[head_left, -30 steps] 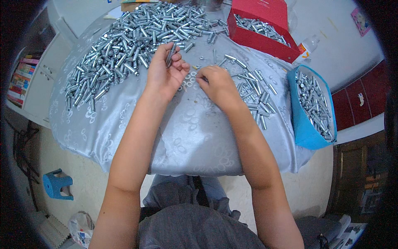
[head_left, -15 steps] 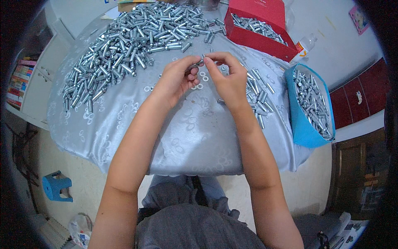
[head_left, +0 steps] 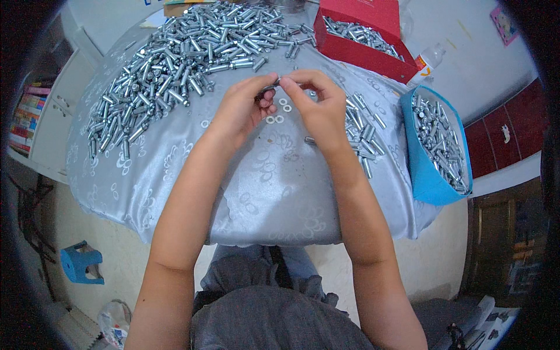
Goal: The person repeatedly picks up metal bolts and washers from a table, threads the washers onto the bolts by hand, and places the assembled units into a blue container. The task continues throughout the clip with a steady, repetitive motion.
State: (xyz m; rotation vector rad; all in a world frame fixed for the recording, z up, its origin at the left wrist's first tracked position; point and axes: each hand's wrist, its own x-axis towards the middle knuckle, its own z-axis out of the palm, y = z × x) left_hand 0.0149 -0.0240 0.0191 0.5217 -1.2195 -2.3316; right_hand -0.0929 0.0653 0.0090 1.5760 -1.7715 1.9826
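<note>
Over the far middle of the table, my left hand (head_left: 240,108) is closed around a silver expansion bolt (head_left: 268,88), mostly hidden by the fingers. My right hand (head_left: 319,105) meets it from the right, thumb and forefinger pinched at the bolt's end. Whether a small washer or nut is between those fingertips cannot be made out. Several flat washers (head_left: 279,119) lie on the cloth just below and between the hands. A loose group of expansion bolts (head_left: 366,131) lies beside my right wrist. Beyond my left hand spreads a large heap of similar bolts (head_left: 175,67).
A silver patterned cloth (head_left: 262,198) covers the table. At the far right stands an open red box (head_left: 363,63) of bolts, with a plastic bottle (head_left: 430,59) beside it. A blue fabric bin (head_left: 424,181) full of bolts sits at the right edge. A blue stool (head_left: 79,262) stands on the floor.
Both hands have shifted slightly left and up in the picture, still joined at the bolt. The heap and containers look the same.
</note>
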